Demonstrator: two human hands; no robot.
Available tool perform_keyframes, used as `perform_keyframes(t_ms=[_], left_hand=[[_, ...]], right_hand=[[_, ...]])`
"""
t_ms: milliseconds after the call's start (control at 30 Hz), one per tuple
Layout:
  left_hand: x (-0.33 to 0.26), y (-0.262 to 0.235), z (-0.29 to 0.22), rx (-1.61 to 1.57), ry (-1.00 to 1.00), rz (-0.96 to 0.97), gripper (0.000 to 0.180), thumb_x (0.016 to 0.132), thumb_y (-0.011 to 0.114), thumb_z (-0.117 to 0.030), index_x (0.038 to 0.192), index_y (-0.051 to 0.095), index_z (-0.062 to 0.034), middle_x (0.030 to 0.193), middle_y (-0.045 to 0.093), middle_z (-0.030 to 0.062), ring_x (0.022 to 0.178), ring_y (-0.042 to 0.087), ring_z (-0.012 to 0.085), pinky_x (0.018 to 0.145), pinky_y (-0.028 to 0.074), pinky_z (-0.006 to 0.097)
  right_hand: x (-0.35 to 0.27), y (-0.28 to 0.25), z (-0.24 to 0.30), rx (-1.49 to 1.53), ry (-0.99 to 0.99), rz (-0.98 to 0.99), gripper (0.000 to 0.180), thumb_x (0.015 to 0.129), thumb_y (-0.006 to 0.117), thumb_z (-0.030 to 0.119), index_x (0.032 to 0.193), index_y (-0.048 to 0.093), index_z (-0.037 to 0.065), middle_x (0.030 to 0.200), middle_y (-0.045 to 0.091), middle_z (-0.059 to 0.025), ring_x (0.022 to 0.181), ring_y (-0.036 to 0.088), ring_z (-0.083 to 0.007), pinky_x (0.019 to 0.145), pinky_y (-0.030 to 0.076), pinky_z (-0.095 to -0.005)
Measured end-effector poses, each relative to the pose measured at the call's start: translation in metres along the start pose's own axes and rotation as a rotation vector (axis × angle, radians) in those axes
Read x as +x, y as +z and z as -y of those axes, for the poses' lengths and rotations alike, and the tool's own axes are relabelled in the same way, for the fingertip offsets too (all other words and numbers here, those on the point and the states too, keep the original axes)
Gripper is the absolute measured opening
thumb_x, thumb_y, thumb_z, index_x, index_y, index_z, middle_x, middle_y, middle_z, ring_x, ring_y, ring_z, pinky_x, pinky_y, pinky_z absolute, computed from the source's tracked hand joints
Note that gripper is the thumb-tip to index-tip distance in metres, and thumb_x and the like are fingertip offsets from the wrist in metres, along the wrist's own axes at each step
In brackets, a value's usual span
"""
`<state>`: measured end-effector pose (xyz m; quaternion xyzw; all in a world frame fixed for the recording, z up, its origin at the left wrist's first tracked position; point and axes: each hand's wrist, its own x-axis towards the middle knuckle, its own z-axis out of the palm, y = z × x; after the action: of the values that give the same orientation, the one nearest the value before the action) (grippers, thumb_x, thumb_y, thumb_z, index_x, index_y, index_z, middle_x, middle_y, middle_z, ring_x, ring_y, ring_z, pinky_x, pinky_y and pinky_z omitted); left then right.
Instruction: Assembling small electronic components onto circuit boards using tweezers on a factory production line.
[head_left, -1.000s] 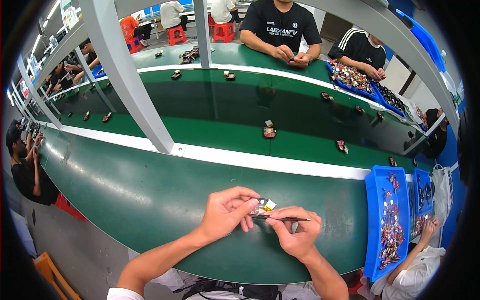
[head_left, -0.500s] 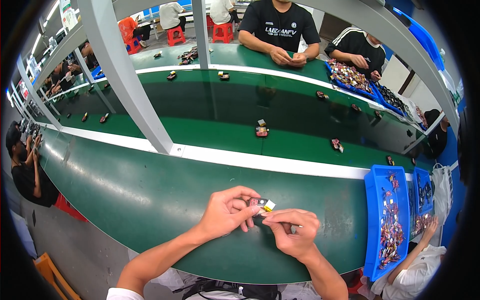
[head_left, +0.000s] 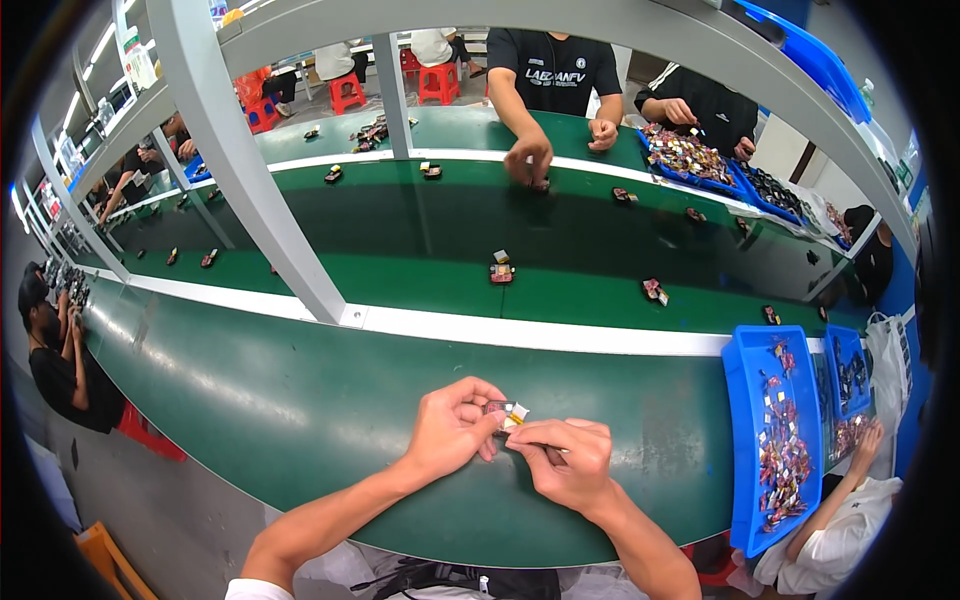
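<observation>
A: From the head view, we see our left hand [head_left: 452,428] curled tight, thumb and fingers pinching a small part [head_left: 503,412] with a yellow and white bit at its right end.

B: And our right hand [head_left: 566,462] is closed too, fingers bunched just under that same part. Both hands meet on it, just above the near green bench [head_left: 300,400].

A: Agreed. We can tell the right hand's fingertips touch the part, though a thin dark piece may run under them; it is too small for us to be sure.

B: What the part is we cannot make out. Most of it is hidden by our fingers.

A: To our right sits a blue tray [head_left: 750,440], holding a loose heap of small mixed-coloured pieces down its middle. A second blue tray [head_left: 838,375] lies just beyond it, with darker pieces inside, partly cut off by the rim of the picture.

B: Another person's hand [head_left: 868,440] reaches up near that second tray from the lower right.

A: On the belt [head_left: 400,230] past the white strip [head_left: 560,334] lie small items well apart; one [head_left: 501,270] sits near the middle, another [head_left: 655,290] further right.

B: Across the belt, a person in a black shirt [head_left: 556,66] presses a hand [head_left: 528,160] down at the far edge. More blue trays [head_left: 700,165] stand there, full of tiny coloured pieces.

A: A grey post [head_left: 262,170] slants across our left side and hides part of the belt.
</observation>
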<state>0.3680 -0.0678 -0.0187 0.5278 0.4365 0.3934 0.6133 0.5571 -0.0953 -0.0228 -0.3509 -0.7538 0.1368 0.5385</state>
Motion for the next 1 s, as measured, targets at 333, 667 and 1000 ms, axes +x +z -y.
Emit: perform_keyframes(t_ms=[333,667,1000], left_hand=[[0.102,-0.075,-0.027,0.211,0.234,-0.454,0.016,0.090,0.061,0.002,0.103,0.060,0.0105,0.080,0.069,0.0139,0.056,0.069,0.0181,0.049,0.057,0.029],[0.148,-0.086,-0.041,1.191,0.598,-0.958,0.020,0.088,0.069,-0.012,0.101,0.061,0.0022,0.103,0.054,0.0194,0.082,0.067,0.0444,0.070,0.055,0.052],[0.175,-0.042,-0.025,0.921,-0.036,-0.692,0.035,0.080,0.083,-0.037,0.085,0.072,-0.0043,0.094,0.074,0.0178,0.092,0.072,0.0371,0.079,0.056,0.046]], right_hand=[[0.006,-0.006,0.001,0.040,0.043,-0.270,0.015,0.074,0.082,-0.002,0.084,0.073,0.005,0.090,0.078,-0.0075,0.041,0.048,-0.0073,0.042,0.037,-0.0217],[0.002,-0.009,0.003,-0.057,-0.007,-0.214,0.016,0.072,0.083,0.001,0.084,0.073,0.007,0.086,0.077,-0.0042,0.047,0.056,-0.0113,0.042,0.035,-0.0243],[-0.001,-0.005,0.000,-0.052,-0.060,-0.206,0.019,0.070,0.083,-0.003,0.083,0.072,0.005,0.088,0.078,-0.0069,0.037,0.040,-0.0064,0.041,0.034,-0.0228]])
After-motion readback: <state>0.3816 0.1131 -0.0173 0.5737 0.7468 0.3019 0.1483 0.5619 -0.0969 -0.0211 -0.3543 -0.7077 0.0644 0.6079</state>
